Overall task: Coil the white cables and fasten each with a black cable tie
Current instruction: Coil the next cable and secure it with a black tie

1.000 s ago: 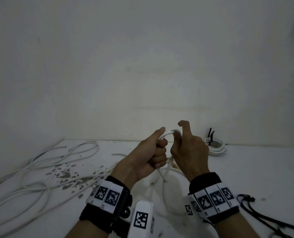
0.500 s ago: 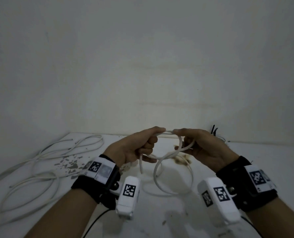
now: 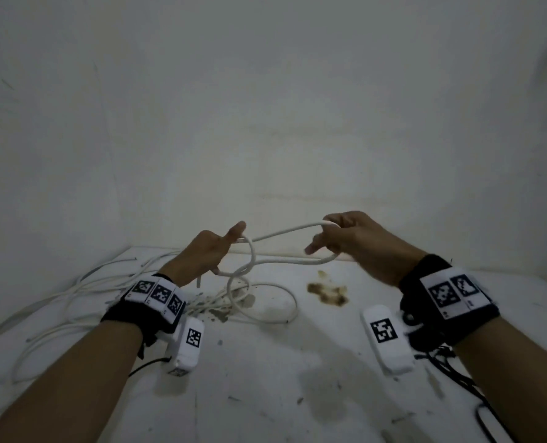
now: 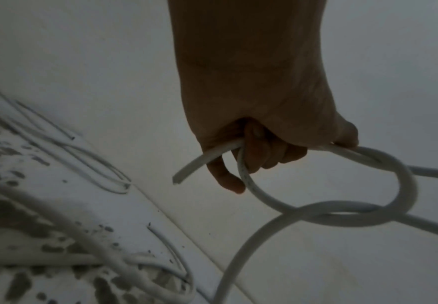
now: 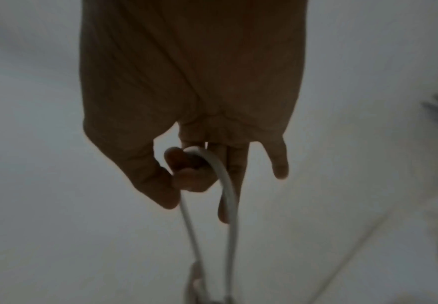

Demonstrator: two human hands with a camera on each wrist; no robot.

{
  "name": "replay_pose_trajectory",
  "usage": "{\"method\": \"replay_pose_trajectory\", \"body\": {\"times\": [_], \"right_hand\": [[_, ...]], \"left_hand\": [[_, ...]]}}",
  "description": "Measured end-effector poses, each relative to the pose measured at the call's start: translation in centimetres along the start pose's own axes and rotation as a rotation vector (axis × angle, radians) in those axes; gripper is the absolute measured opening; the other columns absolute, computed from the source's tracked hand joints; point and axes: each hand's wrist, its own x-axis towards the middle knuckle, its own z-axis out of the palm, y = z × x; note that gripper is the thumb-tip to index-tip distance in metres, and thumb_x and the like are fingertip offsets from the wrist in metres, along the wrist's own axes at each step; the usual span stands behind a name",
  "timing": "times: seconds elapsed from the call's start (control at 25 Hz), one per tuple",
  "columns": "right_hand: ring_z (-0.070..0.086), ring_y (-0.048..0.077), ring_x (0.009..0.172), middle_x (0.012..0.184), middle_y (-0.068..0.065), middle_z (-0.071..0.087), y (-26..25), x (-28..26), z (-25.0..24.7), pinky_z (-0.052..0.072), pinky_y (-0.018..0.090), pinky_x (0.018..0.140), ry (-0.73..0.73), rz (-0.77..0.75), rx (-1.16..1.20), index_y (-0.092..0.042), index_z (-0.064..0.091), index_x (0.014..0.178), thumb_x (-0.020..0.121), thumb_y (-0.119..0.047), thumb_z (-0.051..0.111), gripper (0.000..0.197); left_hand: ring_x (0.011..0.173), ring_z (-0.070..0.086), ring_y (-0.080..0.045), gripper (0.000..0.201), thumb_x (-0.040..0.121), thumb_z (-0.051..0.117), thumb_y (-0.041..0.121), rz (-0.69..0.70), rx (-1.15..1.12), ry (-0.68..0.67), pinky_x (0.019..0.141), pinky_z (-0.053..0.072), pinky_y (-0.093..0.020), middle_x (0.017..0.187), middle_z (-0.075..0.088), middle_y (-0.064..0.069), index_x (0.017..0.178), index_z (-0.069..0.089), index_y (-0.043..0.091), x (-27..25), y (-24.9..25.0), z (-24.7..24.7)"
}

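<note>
A white cable (image 3: 285, 233) stretches in a long loop between my two hands above the white table (image 3: 265, 378). My left hand (image 3: 213, 252) grips the cable near its cut end (image 4: 184, 174), fingers curled round it, with a small coil (image 4: 342, 205) hanging just right of the fist. My right hand (image 3: 339, 235) hooks the far bend of the loop (image 5: 212, 164) over its curled forefinger, thumb beside it. More of the same cable lies in a ring (image 3: 265, 302) on the table below.
Loose white cables (image 3: 67, 302) sprawl over the table's left side, among dark specks (image 3: 214, 311). A brown stain (image 3: 326, 292) lies at centre. Black cable ties (image 3: 457, 375) lie at the right near my forearm. A pale wall (image 3: 265, 123) stands behind.
My hands have drawn apart, left going left and right going right. The small loop held between them has been pulled out into a long narrow one.
</note>
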Motion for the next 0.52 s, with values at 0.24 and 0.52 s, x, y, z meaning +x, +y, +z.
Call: {"method": "replay_pose_trajectory", "body": {"times": [0.24, 0.52], "right_hand": [[0.04, 0.019, 0.047, 0.048, -0.001, 0.037, 2.7, 1.3, 0.0, 0.033, 0.026, 0.051, 0.15, 0.022, -0.828, -0.016, 0.044, 0.052, 0.087, -0.029, 0.068, 0.045], [0.041, 0.026, 0.055, 0.061, 0.0, 0.046, 4.8, 3.5, -1.1, 0.026, 0.029, 0.053, 0.383, -0.189, -1.333, -0.014, 0.044, 0.074, 0.094, -0.015, 0.057, 0.024]], "left_hand": [[0.05, 0.036, -0.018, 0.07, 0.067, 0.041, 0.086, -0.069, 0.07, 0.04, 0.056, 0.034, -0.028, 0.051, 0.035, -0.005, 0.053, 0.029, 0.018, 0.5, -0.4, -2.6], [0.05, 0.038, -0.018, 0.064, 0.081, 0.059, 0.067, -0.109, -0.15, 0.074, 0.064, 0.041, -0.03, 0.045, 0.038, 0.002, 0.051, 0.035, 0.017, 0.8, -1.1, -3.0]]}}
